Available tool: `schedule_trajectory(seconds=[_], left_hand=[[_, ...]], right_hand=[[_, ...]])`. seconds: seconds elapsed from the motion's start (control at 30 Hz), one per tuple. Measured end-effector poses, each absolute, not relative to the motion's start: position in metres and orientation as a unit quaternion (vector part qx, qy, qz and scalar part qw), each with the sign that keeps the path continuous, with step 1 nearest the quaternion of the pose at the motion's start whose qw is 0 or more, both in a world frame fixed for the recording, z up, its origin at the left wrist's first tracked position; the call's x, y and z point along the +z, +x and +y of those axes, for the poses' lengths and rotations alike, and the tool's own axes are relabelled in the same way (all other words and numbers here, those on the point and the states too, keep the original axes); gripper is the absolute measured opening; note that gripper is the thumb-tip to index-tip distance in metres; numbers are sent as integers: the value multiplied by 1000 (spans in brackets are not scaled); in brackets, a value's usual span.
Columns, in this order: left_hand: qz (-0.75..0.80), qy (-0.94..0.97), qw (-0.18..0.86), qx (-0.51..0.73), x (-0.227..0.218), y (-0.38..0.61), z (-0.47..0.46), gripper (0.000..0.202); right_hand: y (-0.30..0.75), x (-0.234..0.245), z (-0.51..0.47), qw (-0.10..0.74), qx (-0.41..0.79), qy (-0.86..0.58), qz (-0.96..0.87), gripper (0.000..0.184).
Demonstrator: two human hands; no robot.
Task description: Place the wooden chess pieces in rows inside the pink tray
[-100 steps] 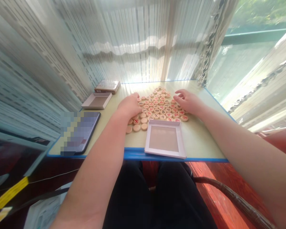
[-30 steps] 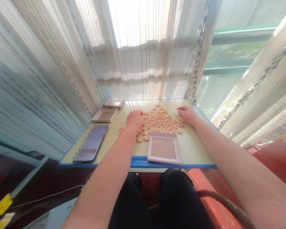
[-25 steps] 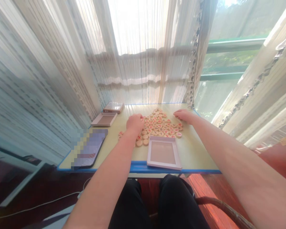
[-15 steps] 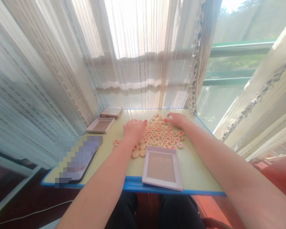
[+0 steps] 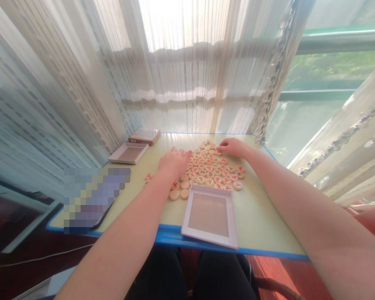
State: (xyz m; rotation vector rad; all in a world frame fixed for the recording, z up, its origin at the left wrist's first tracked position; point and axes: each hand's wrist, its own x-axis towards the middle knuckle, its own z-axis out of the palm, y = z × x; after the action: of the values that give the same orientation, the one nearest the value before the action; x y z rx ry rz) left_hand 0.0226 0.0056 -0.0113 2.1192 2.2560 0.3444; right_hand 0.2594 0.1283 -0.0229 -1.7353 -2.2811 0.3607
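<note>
Round wooden Chinese chess pieces [image 5: 209, 168] with red and dark characters cover the middle of the table, mostly face up, with a few blank sides showing. My left hand [image 5: 172, 162] lies low over the left side of the spread, thumb stretched out to the right and fingers partly hidden behind its back. At the far right edge of the spread, my right hand [image 5: 233, 148] has thumb and fingers drawn together at a piece [image 5: 218, 153]. A shallow box lid or tray [image 5: 192, 212] rests at the near table edge, touching the closest pieces.
A second shallow tray [image 5: 114, 157] and a flat box [image 5: 144, 135] lie at the back left. A phone [image 5: 103, 221], partly blurred out, lies near the left edge. The yellow table [image 5: 262, 216] has a blue rim. Sheer curtains [image 5: 181, 83] hang behind it.
The camera view has tilted down slightly. My right thumb and fingers have closed together beside the far pieces. My left hand has shifted slightly away from me, its fingers less visible.
</note>
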Motion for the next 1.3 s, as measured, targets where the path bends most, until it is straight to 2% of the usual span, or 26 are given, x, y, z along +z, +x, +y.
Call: schedule_trajectory(seconds=[0.13,0.37,0.53,0.8,1.3], left_hand=[[718,681,-7,140,-15,20,10,58],[697,709,38,95,-19,13,16,59],[703,700,-14,124,-18,17,14,58],[733,666,-22,141,-19,13,18,63],[714,688,-38,124,-23,12,21,62]], right_hand=[[258,-20,129,118,127,-587,-791,38],[261,-15,122,137,171,-585,-781,26],[259,-10,118,133,183,-604,-764,22],[258,-28,123,246,108,-562,-782,20],[251,-24,118,245,189,-546,-779,19]])
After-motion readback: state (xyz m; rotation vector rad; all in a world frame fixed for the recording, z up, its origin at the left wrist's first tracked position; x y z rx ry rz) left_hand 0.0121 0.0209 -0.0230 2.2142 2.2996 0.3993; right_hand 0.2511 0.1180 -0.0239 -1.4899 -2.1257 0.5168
